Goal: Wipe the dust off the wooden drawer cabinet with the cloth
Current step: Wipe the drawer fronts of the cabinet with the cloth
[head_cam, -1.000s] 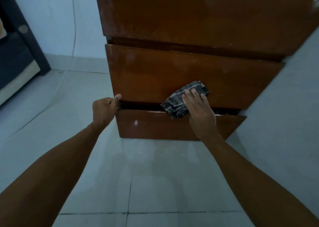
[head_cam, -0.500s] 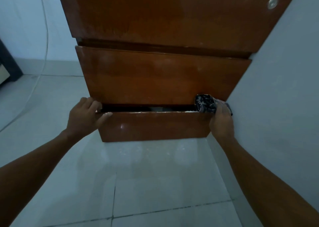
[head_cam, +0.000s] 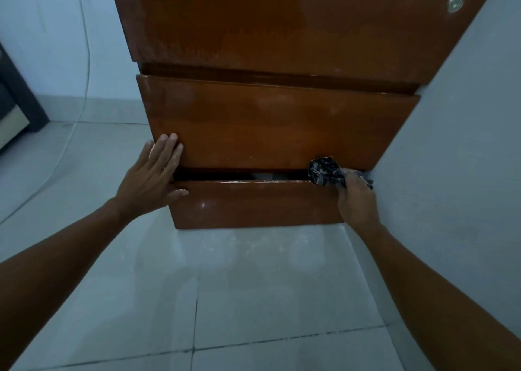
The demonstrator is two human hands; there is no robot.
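Our right hand [head_cam: 355, 198] clamps the bunched cloth [head_cam: 325, 171] at the drawer gap; left hand [head_cam: 153, 173] fingers flat, together. Pushing could pinch our fingertips.

2 bare forearms, no sleeves, left grip [head_cam: 152, 177] and right grip [head_cam: 356, 198] ungloved

Both bare arms reach forward and down, hands working apart.
Left hand [head_cam: 150, 174] lies flat, fingers straight, thumb spread sideways; right hand [head_cam: 355, 198] is curled tight, gripping a bunched dark patterned cloth [head_cam: 324, 171].
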